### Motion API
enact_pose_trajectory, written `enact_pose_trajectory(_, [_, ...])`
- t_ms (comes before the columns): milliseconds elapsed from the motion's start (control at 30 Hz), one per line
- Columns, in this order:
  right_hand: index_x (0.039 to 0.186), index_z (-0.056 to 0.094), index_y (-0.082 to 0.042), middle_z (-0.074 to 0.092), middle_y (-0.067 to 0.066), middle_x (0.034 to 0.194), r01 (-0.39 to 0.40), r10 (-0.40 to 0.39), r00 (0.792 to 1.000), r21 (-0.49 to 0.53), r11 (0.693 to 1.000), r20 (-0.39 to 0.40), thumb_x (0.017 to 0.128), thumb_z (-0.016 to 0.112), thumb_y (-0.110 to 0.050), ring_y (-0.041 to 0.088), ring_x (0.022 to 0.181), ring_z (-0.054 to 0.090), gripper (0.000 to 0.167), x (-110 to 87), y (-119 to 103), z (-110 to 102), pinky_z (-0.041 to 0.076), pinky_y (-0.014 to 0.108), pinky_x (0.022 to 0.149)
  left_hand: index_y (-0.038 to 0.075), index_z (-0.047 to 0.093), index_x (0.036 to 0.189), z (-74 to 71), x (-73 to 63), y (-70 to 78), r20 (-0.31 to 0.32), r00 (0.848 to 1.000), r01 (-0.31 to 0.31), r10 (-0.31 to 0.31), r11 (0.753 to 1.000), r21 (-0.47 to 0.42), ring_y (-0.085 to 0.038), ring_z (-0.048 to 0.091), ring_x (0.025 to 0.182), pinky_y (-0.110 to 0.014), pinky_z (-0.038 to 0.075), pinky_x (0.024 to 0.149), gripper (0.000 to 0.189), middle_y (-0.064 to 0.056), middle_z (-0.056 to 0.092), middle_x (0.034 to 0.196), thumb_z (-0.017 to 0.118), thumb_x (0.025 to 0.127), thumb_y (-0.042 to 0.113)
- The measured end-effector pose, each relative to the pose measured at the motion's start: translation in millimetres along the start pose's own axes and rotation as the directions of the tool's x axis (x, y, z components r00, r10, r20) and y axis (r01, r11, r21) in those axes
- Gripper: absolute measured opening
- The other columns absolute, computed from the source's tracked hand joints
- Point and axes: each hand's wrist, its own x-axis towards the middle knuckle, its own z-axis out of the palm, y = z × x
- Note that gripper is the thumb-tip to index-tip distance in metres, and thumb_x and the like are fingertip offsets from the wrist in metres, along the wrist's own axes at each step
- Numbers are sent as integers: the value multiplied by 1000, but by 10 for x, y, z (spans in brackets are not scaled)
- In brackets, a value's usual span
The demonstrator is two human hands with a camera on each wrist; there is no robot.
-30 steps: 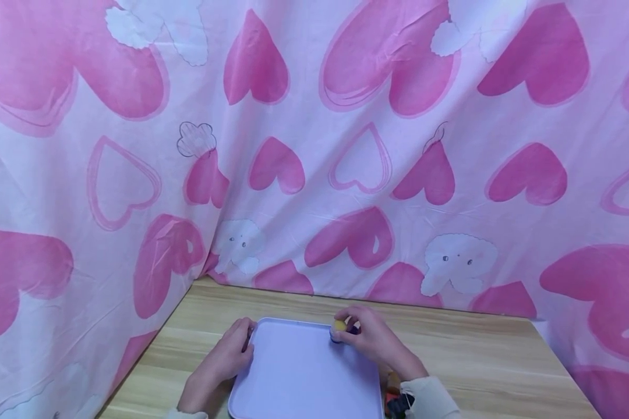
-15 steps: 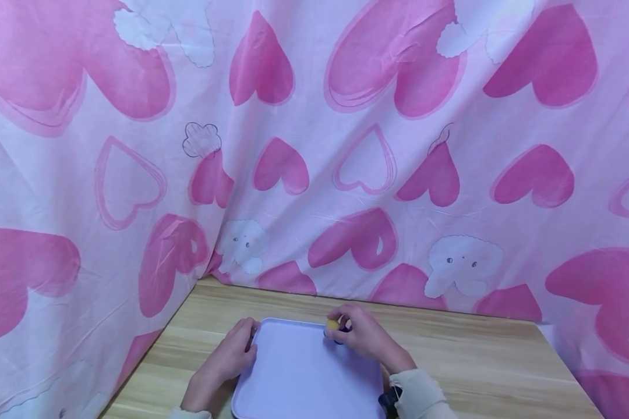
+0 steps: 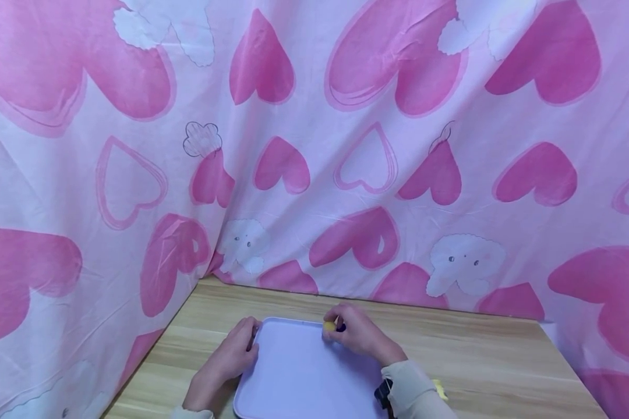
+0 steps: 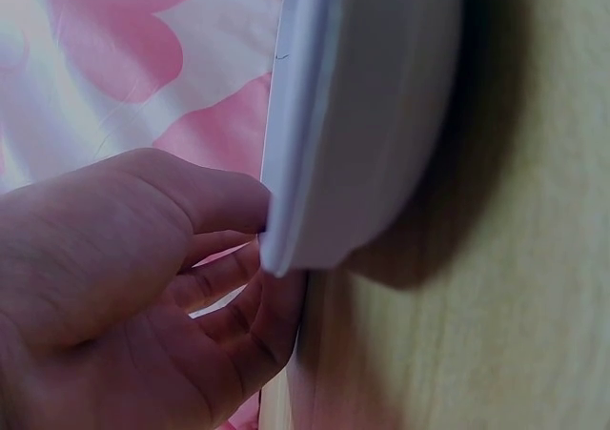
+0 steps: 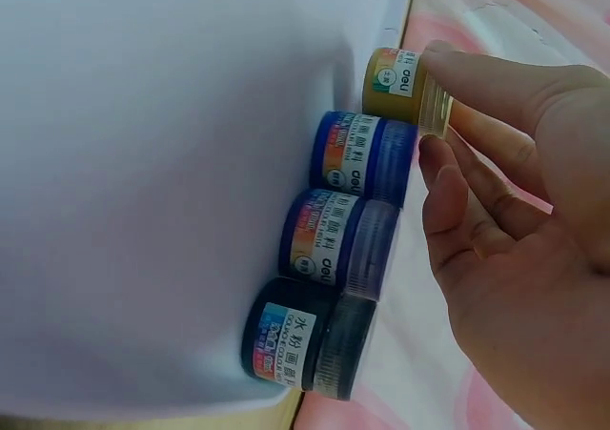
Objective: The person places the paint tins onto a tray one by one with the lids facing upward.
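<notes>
A pale lavender tray (image 3: 304, 372) lies on the wooden table. At its left rim, my left hand (image 3: 234, 351) grips the edge, the thumb (image 4: 224, 199) on the rim and the fingers curled beneath. My right hand (image 3: 360, 331) pinches a yellow-ochre paint jar (image 5: 393, 85) by its clear lid, at the far side of the tray. Beside that jar in the right wrist view, a blue jar (image 5: 343, 153), a second blue jar (image 5: 317, 236) and a dark jar (image 5: 284, 339) stand in a row along the tray's wall, lids on. In the head view the right hand mostly hides these.
A small bright yellow thing (image 3: 440, 389) sits on the wooden table (image 3: 482, 355) beyond the right sleeve (image 3: 416, 387). A dark strap (image 3: 384, 393) circles the right wrist. Pink heart-patterned cloth (image 3: 353, 238) hangs behind the table and along its left side.
My right hand has moved left along the tray's far side with the yellow jar. The right sleeve has shifted left, uncovering the yellow thing. My left hand keeps its grip on the tray.
</notes>
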Motion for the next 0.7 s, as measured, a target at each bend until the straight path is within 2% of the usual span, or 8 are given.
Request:
enact_pose_trajectory(433, [110, 77, -7, 67, 2, 100, -28, 27, 999, -27, 999, -20, 89, 89, -15, 16, 88, 60, 25, 44, 8, 64, 53, 25, 73, 2, 62, 124, -7, -2, 18, 26, 999, 21, -20, 1000, -17, -16, 55, 97, -31, 53, 82, 31, -4, 58, 106, 72, 96, -3])
enact_pose_trajectory(700, [124, 75, -3, 70, 5, 111, -13, 12, 1000, -21, 1000, -7, 92, 87, -20, 16, 93, 63, 38, 1, 2, 27, 57, 26, 77, 2, 62, 125, -15, -6, -1, 18, 1000, 8, -7, 1000, -18, -15, 56, 95, -30, 53, 80, 31, -4, 58, 105, 72, 96, -3])
